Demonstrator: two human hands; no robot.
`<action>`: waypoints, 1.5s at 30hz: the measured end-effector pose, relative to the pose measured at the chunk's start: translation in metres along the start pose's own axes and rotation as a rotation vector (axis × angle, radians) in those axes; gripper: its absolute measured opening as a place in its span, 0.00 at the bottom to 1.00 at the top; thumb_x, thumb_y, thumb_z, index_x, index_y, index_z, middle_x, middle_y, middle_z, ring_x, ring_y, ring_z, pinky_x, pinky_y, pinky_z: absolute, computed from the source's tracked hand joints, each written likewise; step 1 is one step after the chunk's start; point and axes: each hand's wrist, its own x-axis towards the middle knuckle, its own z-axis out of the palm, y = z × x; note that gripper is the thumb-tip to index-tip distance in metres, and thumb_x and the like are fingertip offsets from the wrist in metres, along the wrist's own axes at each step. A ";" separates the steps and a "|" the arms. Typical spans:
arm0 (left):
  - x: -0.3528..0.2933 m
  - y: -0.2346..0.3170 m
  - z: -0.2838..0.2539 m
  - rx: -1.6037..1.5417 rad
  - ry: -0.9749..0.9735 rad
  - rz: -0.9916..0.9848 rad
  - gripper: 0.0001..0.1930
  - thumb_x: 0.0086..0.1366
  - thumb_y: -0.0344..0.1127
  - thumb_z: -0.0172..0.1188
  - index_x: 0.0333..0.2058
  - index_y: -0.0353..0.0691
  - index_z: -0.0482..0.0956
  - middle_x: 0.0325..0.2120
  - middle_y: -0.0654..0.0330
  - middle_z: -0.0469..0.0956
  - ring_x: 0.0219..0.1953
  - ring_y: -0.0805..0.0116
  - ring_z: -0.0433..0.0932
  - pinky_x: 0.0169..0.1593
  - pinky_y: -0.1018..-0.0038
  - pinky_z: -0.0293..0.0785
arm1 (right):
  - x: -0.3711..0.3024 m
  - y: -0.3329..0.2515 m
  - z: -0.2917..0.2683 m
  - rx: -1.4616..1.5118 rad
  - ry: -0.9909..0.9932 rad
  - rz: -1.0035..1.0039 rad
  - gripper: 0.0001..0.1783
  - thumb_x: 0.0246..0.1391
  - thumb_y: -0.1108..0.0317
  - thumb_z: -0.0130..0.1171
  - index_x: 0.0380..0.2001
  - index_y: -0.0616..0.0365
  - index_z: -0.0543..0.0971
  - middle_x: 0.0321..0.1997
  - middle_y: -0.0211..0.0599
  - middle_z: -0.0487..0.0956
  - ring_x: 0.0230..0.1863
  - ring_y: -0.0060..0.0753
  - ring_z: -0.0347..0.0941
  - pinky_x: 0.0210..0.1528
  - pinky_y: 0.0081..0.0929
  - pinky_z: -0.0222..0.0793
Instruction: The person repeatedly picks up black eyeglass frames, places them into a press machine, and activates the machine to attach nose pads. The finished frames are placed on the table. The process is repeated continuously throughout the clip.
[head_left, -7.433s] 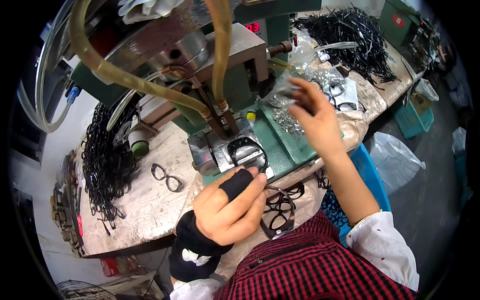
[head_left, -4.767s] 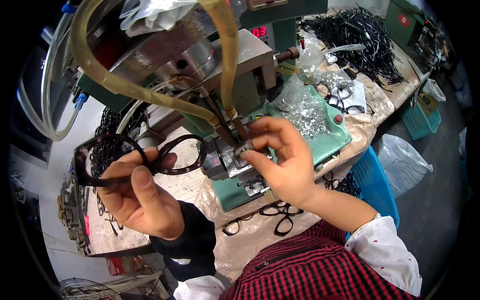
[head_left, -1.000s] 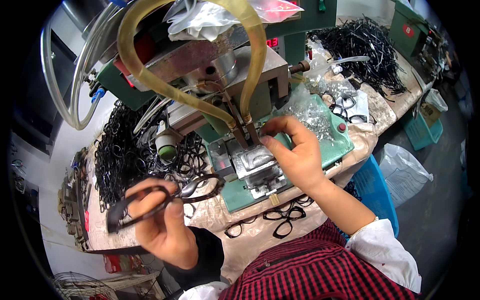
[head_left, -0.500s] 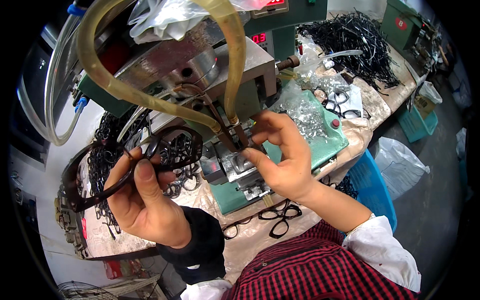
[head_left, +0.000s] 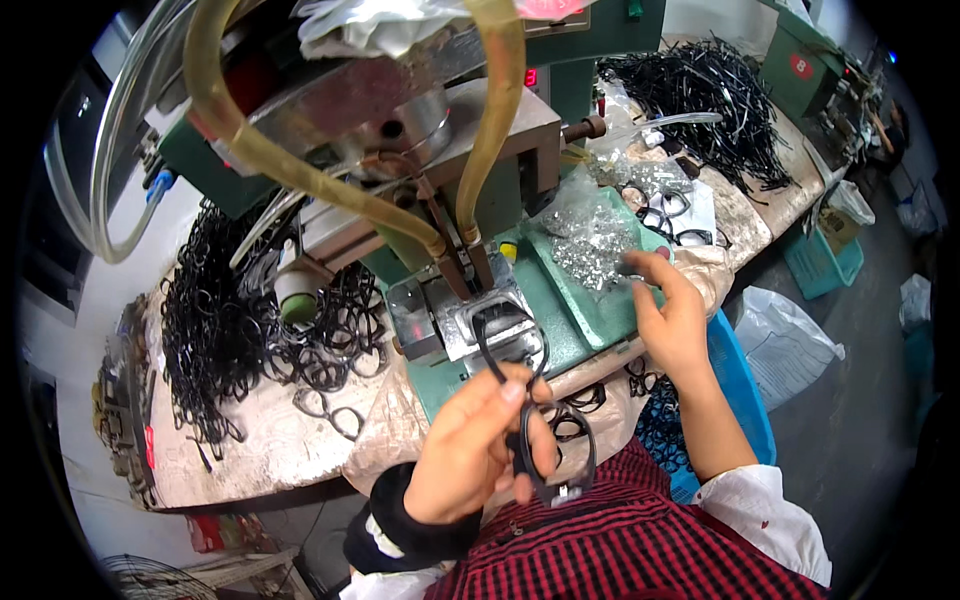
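- Clamped firmly between thumb and fingers of the left hand (head_left: 465,450): a glossy black spectacle frame (head_left: 528,465), two rounded rims, tilted.
- Held with its upper rim over a scuffed, silvery metal block (head_left: 465,330) and its lower rim near the woven red-and-black checked apron (head_left: 580,530); cannot tell whether touching the block.
- Poised with thumb and forefinger apart, beside small silvery bits (head_left: 595,262) under crinkled clear plastic: the right hand (head_left: 680,315).
- Spread beneath the bits: a smooth green-painted tray (head_left: 572,318).
- Looped above the block: rubbery, translucent amber tubing (head_left: 300,180).
- Heaped leftward on worn, pale wood (head_left: 250,440): tangled, shiny black frames (head_left: 205,330).
- Piled far right: thin, straight black strips (head_left: 710,100).
- Standing below the right forearm: a blue plastic basket (head_left: 745,390).
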 end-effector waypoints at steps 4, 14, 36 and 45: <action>0.006 -0.007 0.000 -0.066 0.117 0.055 0.16 0.77 0.40 0.40 0.47 0.34 0.72 0.15 0.49 0.75 0.07 0.69 0.65 0.12 0.79 0.57 | -0.011 0.019 0.009 -0.171 -0.096 -0.294 0.17 0.49 0.80 0.55 0.44 0.60 0.82 0.42 0.48 0.82 0.47 0.55 0.77 0.52 0.42 0.72; 0.012 -0.010 -0.002 -0.080 0.123 0.076 0.15 0.76 0.41 0.42 0.46 0.35 0.73 0.14 0.50 0.75 0.06 0.68 0.66 0.10 0.79 0.57 | 0.015 0.030 -0.001 -0.087 -0.113 -0.141 0.09 0.47 0.75 0.62 0.34 0.58 0.83 0.37 0.42 0.81 0.44 0.48 0.76 0.50 0.37 0.71; -0.105 -0.051 -0.237 1.780 0.805 0.428 0.13 0.55 0.20 0.59 0.39 0.37 0.82 0.61 0.49 0.71 0.59 0.45 0.72 0.61 0.60 0.66 | 0.017 -0.003 0.048 0.175 -0.079 -0.110 0.07 0.53 0.77 0.63 0.37 0.63 0.84 0.36 0.40 0.83 0.38 0.34 0.80 0.44 0.25 0.73; -0.071 -0.085 -0.276 1.260 1.148 0.551 0.13 0.54 0.16 0.56 0.39 0.33 0.75 0.37 0.52 0.77 0.42 0.54 0.77 0.51 0.67 0.72 | -0.007 0.024 0.006 0.144 0.028 0.061 0.09 0.52 0.77 0.63 0.39 0.64 0.82 0.36 0.35 0.82 0.38 0.28 0.77 0.45 0.24 0.72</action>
